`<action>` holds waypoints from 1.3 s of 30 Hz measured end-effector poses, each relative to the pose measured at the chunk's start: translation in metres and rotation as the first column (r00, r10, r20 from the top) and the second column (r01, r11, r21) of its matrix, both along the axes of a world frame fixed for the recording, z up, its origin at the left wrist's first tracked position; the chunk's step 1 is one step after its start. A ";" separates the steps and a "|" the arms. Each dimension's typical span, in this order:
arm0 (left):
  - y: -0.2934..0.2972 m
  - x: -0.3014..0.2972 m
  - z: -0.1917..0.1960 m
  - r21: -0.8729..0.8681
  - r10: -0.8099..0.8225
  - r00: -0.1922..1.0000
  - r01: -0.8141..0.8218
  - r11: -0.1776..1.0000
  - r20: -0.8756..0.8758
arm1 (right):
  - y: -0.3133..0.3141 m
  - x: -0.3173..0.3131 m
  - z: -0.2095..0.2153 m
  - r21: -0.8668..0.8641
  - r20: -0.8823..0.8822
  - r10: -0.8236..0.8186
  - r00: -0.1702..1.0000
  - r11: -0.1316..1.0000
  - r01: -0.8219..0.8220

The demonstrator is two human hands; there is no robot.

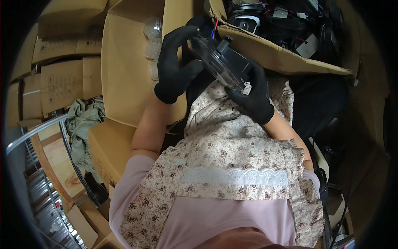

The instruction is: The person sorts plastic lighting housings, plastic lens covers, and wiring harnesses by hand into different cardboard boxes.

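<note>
Between my two hands, above my lap, is a black lamp housing (235, 63) with a clear domed cover (209, 58), tilted with the cover facing left. My left hand (176, 62), in a black glove, curls round the cover's upper left end, with fingertips at its top and thumb near its side. The black-gloved right hand (255, 92) grips the housing's lower right end. A small white tag or scrap (247, 88) shows at my right fingers. Part of the cover's far side is hidden.
An open cardboard box (124, 79) at my left holds several clear lamp covers (152, 28). At the far right, another open carton (286, 52) is full of black lamp parts (244, 23) with wires. Stacked cartons (62, 85), a grey-green cloth (83, 128) and a metal rail (37, 130) stand left.
</note>
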State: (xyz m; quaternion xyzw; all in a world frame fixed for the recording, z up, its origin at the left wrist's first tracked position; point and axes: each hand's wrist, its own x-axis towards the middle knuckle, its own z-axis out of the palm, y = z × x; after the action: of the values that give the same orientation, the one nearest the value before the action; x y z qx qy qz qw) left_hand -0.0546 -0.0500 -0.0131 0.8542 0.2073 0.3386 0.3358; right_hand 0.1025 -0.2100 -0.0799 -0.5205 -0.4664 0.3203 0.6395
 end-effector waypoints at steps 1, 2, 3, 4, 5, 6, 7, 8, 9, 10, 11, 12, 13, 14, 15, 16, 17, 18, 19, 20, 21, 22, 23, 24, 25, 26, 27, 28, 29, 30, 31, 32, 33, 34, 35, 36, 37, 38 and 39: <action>0.000 0.000 0.001 0.021 -0.014 1.000 0.014 1.000 0.019 | 0.001 -0.001 0.000 0.035 0.009 -0.026 1.000 0.999 0.025; 0.000 0.000 0.002 0.020 -0.010 1.000 0.010 1.000 0.026 | 0.001 -0.001 0.000 0.067 0.017 -0.053 0.998 0.996 0.052; 0.001 0.000 0.003 0.063 -0.038 0.999 0.036 0.997 0.032 | 0.001 0.000 0.001 0.065 0.023 -0.050 0.998 0.997 0.049; 0.001 0.001 0.002 0.105 -0.067 0.997 0.063 0.993 0.036 | 0.001 0.002 0.001 0.065 0.021 -0.036 0.999 0.997 0.035; 0.000 0.002 0.000 0.101 -0.066 0.997 0.062 0.993 0.041 | 0.000 0.003 0.002 0.065 0.017 -0.023 1.000 0.998 0.022; 0.000 0.004 -0.003 0.054 -0.019 0.998 0.016 0.998 0.056 | -0.002 0.002 0.002 0.060 0.021 -0.024 0.999 0.998 0.023; -0.001 0.006 -0.007 0.006 0.026 0.997 -0.026 1.000 0.069 | -0.003 0.000 0.003 0.016 -0.054 -0.011 0.998 1.000 0.011; -0.001 0.008 -0.010 -0.004 0.016 0.997 -0.016 1.000 0.071 | -0.004 -0.001 0.005 -0.032 -0.132 -0.007 0.991 0.999 0.003; -0.001 0.010 -0.014 -0.279 0.041 0.996 -0.016 0.960 0.083 | -0.005 0.000 0.012 -0.058 -0.194 0.014 0.981 0.998 -0.025; -0.002 0.011 -0.018 -0.532 0.066 0.994 -0.010 0.847 0.086 | -0.004 -0.001 0.015 -0.068 -0.192 -0.001 0.981 0.998 -0.012; -0.001 0.011 -0.020 -0.653 0.073 0.994 -0.002 0.758 0.081 | 0.000 -0.002 0.017 0.005 -0.341 0.025 0.940 1.000 -0.025; -0.002 0.010 -0.022 -0.655 0.062 0.995 0.008 0.755 0.084 | 0.003 -0.003 0.020 0.082 -0.479 0.062 0.875 0.996 -0.025; -0.003 0.008 -0.022 -0.811 0.007 0.980 0.162 0.563 0.200 | 0.003 0.000 0.027 0.076 -0.440 0.067 0.896 0.996 -0.037; -0.004 0.008 -0.024 -0.892 -0.015 0.946 0.310 0.329 0.323 | 0.003 0.002 0.031 0.077 -0.436 0.060 0.898 0.997 -0.030; -0.007 0.012 -0.026 -0.942 0.056 0.955 0.278 0.187 0.292 | 0.002 0.004 0.035 0.056 -0.477 0.093 0.874 0.996 -0.075; -0.010 0.015 -0.027 -0.941 0.050 0.954 0.282 0.189 0.296 | 0.002 0.005 0.038 0.039 -0.518 0.126 0.846 0.992 -0.124; -0.015 0.020 -0.027 -0.963 0.115 0.962 0.228 0.145 0.246 | 0.002 0.005 0.037 0.072 -0.508 0.115 0.854 0.993 -0.091; -0.020 0.024 -0.025 -0.979 0.179 0.965 0.175 0.099 0.191 | 0.002 0.007 0.036 0.075 -0.504 0.110 0.857 0.994 -0.084; -0.027 0.028 -0.021 -0.955 0.107 0.984 0.107 0.276 0.141 | 0.002 0.009 0.036 0.069 -0.509 0.095 0.856 0.995 -0.069; -0.026 0.028 -0.023 -0.954 0.107 0.984 0.110 0.280 0.145 | 0.002 0.009 0.037 0.063 -0.513 0.085 0.854 0.996 -0.061; -0.025 0.028 -0.027 -0.962 0.136 0.978 0.124 0.244 0.161 | 0.002 0.011 0.039 0.067 -0.509 0.088 0.856 0.996 -0.062; -0.024 0.029 -0.028 -0.968 0.165 0.971 0.140 0.208 0.176 | 0.001 0.014 0.043 0.033 -0.506 0.084 0.859 0.996 -0.079; -0.023 0.029 -0.025 -0.966 0.161 0.970 0.147 0.212 0.182 | 0.000 0.016 0.046 -0.003 -0.502 0.078 0.861 0.996 -0.091; -0.022 0.027 -0.021 -0.980 0.141 0.973 0.167 0.112 0.182 | -0.001 0.018 0.047 0.002 -0.496 0.078 0.865 0.996 -0.088; -0.020 0.025 -0.017 -0.983 0.118 0.976 0.184 0.010 0.184 | -0.001 0.019 0.048 0.007 -0.442 0.054 0.895 0.998 -0.057; -0.017 0.026 -0.017 -0.980 0.105 0.974 0.198 0.017 0.198 | 0.001 0.022 0.050 0.016 -0.381 0.023 0.924 1.000 -0.018; -0.015 0.027 -0.019 -0.976 0.120 0.969 0.216 0.019 0.216 | 0.003 0.026 0.053 0.025 -0.367 0.014 0.930 1.000 -0.005; -0.015 0.029 -0.020 -0.972 0.134 0.963 0.234 0.020 0.234 | 0.006 0.031 0.057 -0.045 -0.229 -0.039 0.973 0.999 0.030; -0.023 0.034 -0.014 -0.954 0.165 0.940 0.291 0.065 0.298 | 0.008 0.034 0.062 -0.114 -0.086 -0.086 0.993 0.991 0.076; -0.020 0.039 -0.013 -0.950 0.151 0.938 0.305 0.064 0.312 | 0.012 0.039 0.068 -0.110 -0.072 -0.099 0.992 0.990 0.091; -0.017 0.042 -0.013 -0.931 0.122 0.933 0.313 0.190 0.338 | 0.019 0.045 0.077 -0.080 -0.141 -0.046 0.989 0.996 0.034; -0.016 0.043 -0.013 -0.897 0.100 0.929 0.311 0.314 0.357 | 0.026 0.050 0.081 -0.048 -0.213 0.019 0.977 0.998 -0.029; -0.024 0.051 0.003 -0.884 0.068 0.927 0.326 0.336 0.368 | 0.034 0.055 0.075 -0.052 -0.167 -0.026 0.986 0.999 0.018; -0.022 0.055 0.008 -0.883 0.067 0.925 0.333 0.331 0.374 | 0.036 0.063 0.074 -0.056 -0.160 -0.030 0.987 0.998 0.022; -0.018 0.053 0.010 -0.900 0.062 0.946 0.280 0.333 0.318 | 0.036 0.067 0.085 -0.117 -0.301 -0.011 0.954 0.993 -0.025; -0.013 0.056 0.012 -0.913 0.047 0.964 0.233 0.336 0.263 | 0.038 0.076 0.090 -0.169 -0.434 -0.011 0.901 0.983 -0.069; -0.011 0.058 0.013 -0.926 0.024 0.958 0.268 0.265 0.284 | 0.045 0.094 0.054 -0.121 -0.046 0.014 0.999 0.992 -0.019; -0.008 0.060 0.013 -0.924 0.028 0.957 0.271 0.270 0.288 | 0.046 0.096 0.060 -0.117 -0.042 0.019 0.999 0.993 -0.024; -0.006 0.062 0.013 -0.923 0.021 0.943 0.321 0.211 0.333 | 0.048 0.099 0.068 -0.138 -0.249 0.063 0.967 0.985 -0.100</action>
State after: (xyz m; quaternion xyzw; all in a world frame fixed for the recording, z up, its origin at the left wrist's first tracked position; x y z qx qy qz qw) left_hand 0.0076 -0.0557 0.0003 0.4195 0.2389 0.2153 0.8489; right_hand 0.2017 -0.1623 -0.0114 -0.5042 -0.3802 0.4418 0.6372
